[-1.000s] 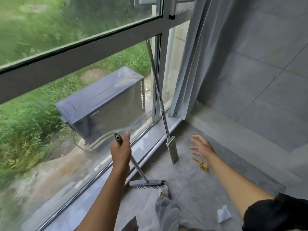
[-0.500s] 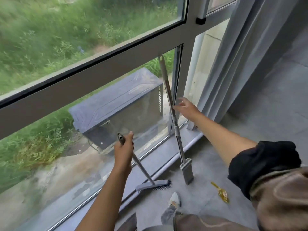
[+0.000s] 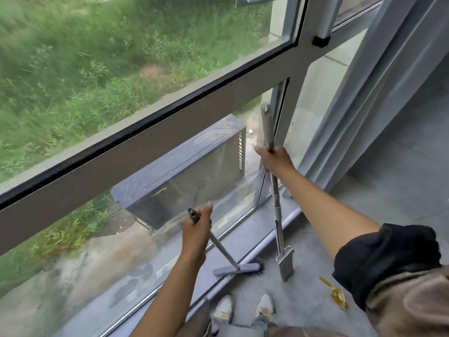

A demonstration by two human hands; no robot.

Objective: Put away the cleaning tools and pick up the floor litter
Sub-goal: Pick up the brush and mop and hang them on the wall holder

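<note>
My left hand [image 3: 198, 226] grips the top of a short-handled grey brush [image 3: 237, 268], whose bristle head rests on the floor by the window track. My right hand [image 3: 274, 159] is closed around the upper shaft of a long metal mop [image 3: 278, 222]. The mop stands nearly upright against the window frame, its flat head [image 3: 284, 265] on the floor. A yellow wrapper [image 3: 336, 294] lies on the grey floor to the right of the mop head, partly under my right sleeve.
A large window [image 3: 145, 132] with a thick frame fills the left; a grey box sits outside. A grey curtain [image 3: 359, 98] hangs at the right corner. My two shoes [image 3: 243, 310] stand on the floor below the tools.
My right hand rose from near the floor litter to the mop shaft and closed on it. My left hand kept hold of the brush. The view tilted upward and to the left.
</note>
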